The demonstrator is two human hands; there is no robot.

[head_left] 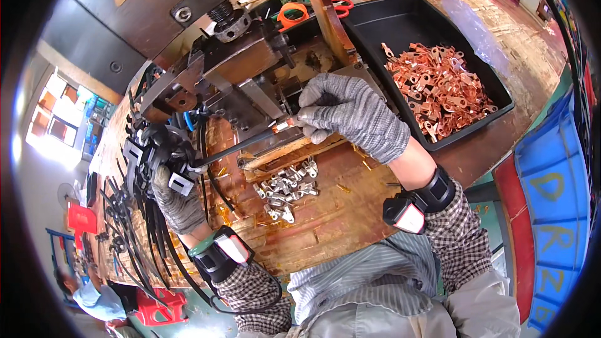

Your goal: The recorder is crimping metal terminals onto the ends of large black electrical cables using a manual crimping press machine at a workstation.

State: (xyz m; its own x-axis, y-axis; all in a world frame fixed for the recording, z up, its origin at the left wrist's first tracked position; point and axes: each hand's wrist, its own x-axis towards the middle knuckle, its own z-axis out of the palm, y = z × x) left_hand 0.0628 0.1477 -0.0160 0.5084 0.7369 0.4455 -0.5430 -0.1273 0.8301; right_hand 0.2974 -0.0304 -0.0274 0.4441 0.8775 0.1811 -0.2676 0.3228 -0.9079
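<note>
My right hand (360,116), in a grey knit glove, pinches a copper cable lug (285,126) at the front of the press's tooling (256,100). A black cable (241,148) runs from this lug down to the left. There my left hand (178,200), gloved too, closes around the cable among black plastic connectors (164,153); its fingertips are partly hidden by them. Silver lugs (288,191) lie in a loose pile on the wooden table, between my two hands.
A black tray (432,144) with a heap of copper lugs (438,87) stands at the right, beside a clear plastic bag (476,34). Orange-handled scissors (293,15) lie behind the tooling. Black cables (153,231) hang over the left edge. A blue bin (554,194) stands far right; a person (97,297) sits lower left.
</note>
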